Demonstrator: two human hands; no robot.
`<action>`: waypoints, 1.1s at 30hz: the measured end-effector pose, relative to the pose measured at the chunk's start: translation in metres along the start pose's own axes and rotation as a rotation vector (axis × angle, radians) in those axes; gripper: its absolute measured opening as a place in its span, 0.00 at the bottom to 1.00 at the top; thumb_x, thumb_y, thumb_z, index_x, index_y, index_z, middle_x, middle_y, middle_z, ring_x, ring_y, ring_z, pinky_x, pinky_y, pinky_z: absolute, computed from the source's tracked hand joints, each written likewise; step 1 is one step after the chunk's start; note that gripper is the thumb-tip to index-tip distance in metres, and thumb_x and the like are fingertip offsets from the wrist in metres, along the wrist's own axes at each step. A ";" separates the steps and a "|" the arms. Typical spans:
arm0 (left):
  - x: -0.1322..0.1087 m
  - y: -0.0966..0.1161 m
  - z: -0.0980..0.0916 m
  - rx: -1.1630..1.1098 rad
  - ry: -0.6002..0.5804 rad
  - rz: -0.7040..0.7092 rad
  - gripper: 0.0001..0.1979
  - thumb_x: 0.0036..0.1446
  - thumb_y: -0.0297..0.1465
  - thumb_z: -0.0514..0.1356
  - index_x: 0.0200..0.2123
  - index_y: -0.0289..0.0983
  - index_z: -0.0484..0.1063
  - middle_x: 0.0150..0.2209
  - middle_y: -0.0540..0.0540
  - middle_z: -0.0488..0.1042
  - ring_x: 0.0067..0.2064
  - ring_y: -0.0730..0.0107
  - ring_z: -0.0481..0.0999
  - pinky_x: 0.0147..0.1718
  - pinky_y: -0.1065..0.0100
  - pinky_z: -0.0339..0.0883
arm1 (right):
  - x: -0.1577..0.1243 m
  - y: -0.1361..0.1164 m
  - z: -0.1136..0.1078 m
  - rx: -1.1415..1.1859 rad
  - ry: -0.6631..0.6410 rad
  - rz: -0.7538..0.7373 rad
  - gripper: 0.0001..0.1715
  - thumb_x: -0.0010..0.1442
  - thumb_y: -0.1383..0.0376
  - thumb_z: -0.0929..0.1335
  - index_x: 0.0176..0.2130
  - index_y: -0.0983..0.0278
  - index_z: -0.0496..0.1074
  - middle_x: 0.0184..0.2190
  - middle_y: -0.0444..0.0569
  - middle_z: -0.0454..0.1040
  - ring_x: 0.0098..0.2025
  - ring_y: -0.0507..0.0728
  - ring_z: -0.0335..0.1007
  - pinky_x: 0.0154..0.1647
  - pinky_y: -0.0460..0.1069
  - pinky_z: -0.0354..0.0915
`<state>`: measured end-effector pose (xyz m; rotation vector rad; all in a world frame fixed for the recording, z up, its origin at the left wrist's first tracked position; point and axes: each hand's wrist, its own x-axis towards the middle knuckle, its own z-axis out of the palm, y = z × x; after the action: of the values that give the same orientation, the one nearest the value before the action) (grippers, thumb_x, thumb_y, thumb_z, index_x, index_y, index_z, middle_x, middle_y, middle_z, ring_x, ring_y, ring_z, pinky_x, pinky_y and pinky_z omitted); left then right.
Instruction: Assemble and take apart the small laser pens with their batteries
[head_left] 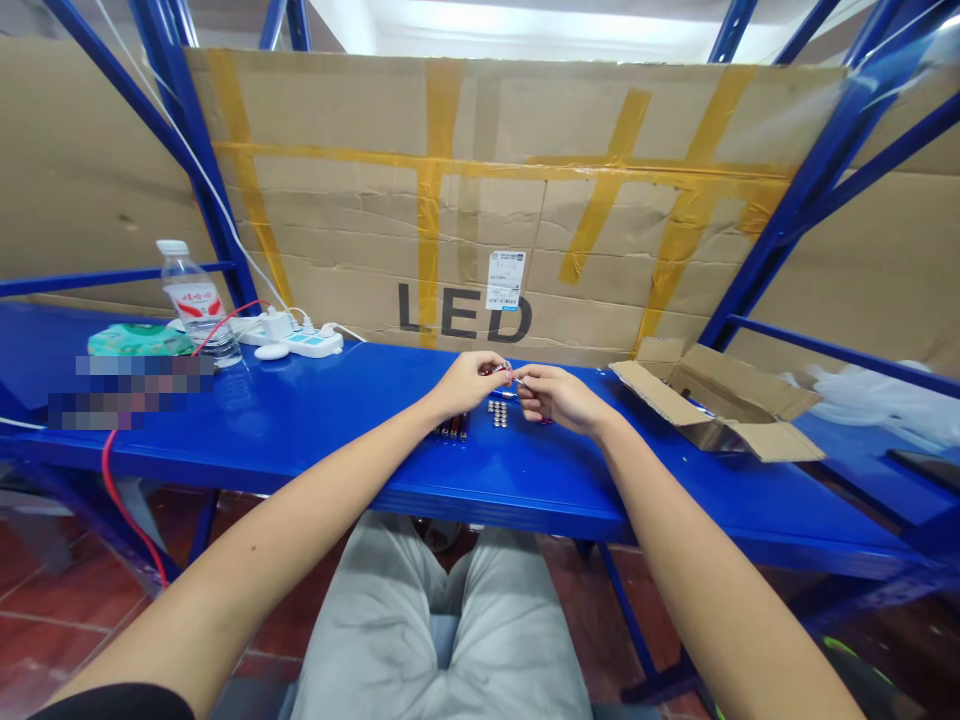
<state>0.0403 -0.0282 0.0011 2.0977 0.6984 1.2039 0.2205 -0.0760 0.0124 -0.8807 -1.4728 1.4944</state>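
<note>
My left hand is closed around a small shiny red tube-like piece with a metallic end. Close beside it, my right hand pinches a thin silvery piece that meets the red one at the fingertips; its exact kind is too small to tell. Between and below the hands, several small round silver button cells lie in short rows. Several slim dark and red tubes with metal ends lie side by side under my left wrist. A blue tube lies behind the cells, partly hidden.
An open cardboard box stands right on the blue table. At the left are a water bottle, a white power strip, a green packet and a red cable. A large cardboard panel closes the back.
</note>
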 end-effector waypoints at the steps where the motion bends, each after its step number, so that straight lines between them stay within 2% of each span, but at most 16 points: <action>1: 0.000 -0.001 0.000 0.006 0.004 -0.004 0.10 0.54 0.34 0.61 0.33 0.32 0.76 0.30 0.46 0.77 0.32 0.70 0.72 0.35 0.68 0.63 | 0.000 0.001 -0.001 -0.016 -0.010 -0.009 0.09 0.53 0.66 0.69 0.35 0.64 0.67 0.22 0.39 0.56 0.23 0.48 0.50 0.23 0.46 0.51; 8: -0.002 0.000 0.000 0.095 0.002 -0.025 0.08 0.54 0.32 0.60 0.34 0.33 0.75 0.30 0.47 0.76 0.33 0.70 0.71 0.35 0.68 0.62 | 0.006 0.010 -0.004 -0.342 -0.029 -0.065 0.13 0.58 0.61 0.66 0.42 0.65 0.68 0.20 0.38 0.57 0.21 0.50 0.55 0.22 0.46 0.51; 13: -0.004 0.003 0.002 0.085 -0.019 -0.025 0.08 0.55 0.32 0.60 0.36 0.33 0.75 0.31 0.47 0.77 0.34 0.69 0.73 0.37 0.67 0.64 | 0.014 0.017 -0.009 -0.483 0.064 -0.170 0.12 0.61 0.61 0.62 0.41 0.64 0.68 0.19 0.38 0.58 0.20 0.49 0.56 0.24 0.47 0.58; 17: -0.004 0.003 0.005 0.033 -0.023 -0.050 0.10 0.59 0.33 0.57 0.38 0.34 0.74 0.27 0.49 0.74 0.31 0.70 0.73 0.34 0.67 0.65 | 0.020 0.025 -0.015 -0.558 0.137 -0.219 0.13 0.61 0.63 0.60 0.44 0.63 0.68 0.19 0.39 0.60 0.20 0.50 0.58 0.22 0.46 0.58; 20: -0.005 0.002 0.005 0.100 0.005 -0.044 0.09 0.60 0.33 0.57 0.40 0.35 0.72 0.24 0.51 0.70 0.28 0.71 0.69 0.30 0.68 0.62 | 0.022 0.026 -0.016 -0.572 0.186 -0.236 0.13 0.61 0.64 0.60 0.45 0.63 0.67 0.19 0.39 0.61 0.20 0.50 0.57 0.22 0.46 0.58; 23: -0.007 0.002 0.005 0.157 0.016 0.000 0.09 0.60 0.32 0.57 0.42 0.36 0.70 0.27 0.51 0.72 0.30 0.71 0.70 0.31 0.68 0.63 | 0.021 0.025 -0.014 -0.632 0.235 -0.236 0.14 0.60 0.66 0.59 0.45 0.64 0.67 0.20 0.40 0.62 0.20 0.51 0.58 0.23 0.47 0.59; 27: -0.010 0.002 0.007 0.239 -0.026 0.092 0.09 0.60 0.29 0.56 0.45 0.37 0.69 0.33 0.48 0.75 0.34 0.69 0.74 0.36 0.67 0.65 | 0.021 0.025 -0.011 -0.746 0.294 -0.282 0.15 0.59 0.67 0.57 0.43 0.64 0.67 0.26 0.44 0.69 0.26 0.53 0.63 0.30 0.49 0.63; 33: -0.010 -0.004 0.011 0.365 -0.036 0.147 0.09 0.58 0.27 0.57 0.43 0.37 0.69 0.33 0.48 0.77 0.34 0.68 0.74 0.34 0.68 0.64 | 0.023 0.028 -0.008 -0.875 0.314 -0.346 0.14 0.59 0.68 0.58 0.43 0.65 0.67 0.38 0.52 0.75 0.39 0.57 0.69 0.45 0.53 0.63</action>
<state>0.0448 -0.0351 -0.0121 2.5026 0.8091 1.1821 0.2161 -0.0510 -0.0141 -1.2030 -1.9201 0.3909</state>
